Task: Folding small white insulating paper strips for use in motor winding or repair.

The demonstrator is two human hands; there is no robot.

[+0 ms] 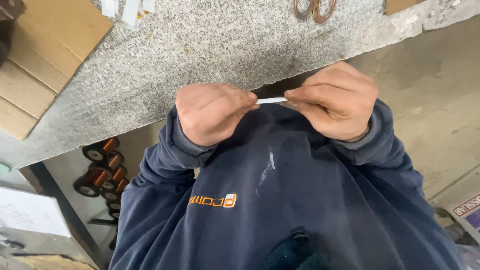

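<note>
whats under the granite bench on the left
Under the bench, spools of copper wire are stacked on the floor beside a dark frame. The navy sleeve covers whatever lies further right. Both hands, left and right, pinch a white strip.

Even, soft daylight, no hard shadows. Granite worktop [210, 45] evenly lit, grain sharp across the upper frame. Hands in focus at centre, slight softness at the knuckles. Dimmer at lower left, where the copper wire spools [102, 167] sit in shade under the slab. Mild wide-angle stretch toward the corners. No glare.
</note>
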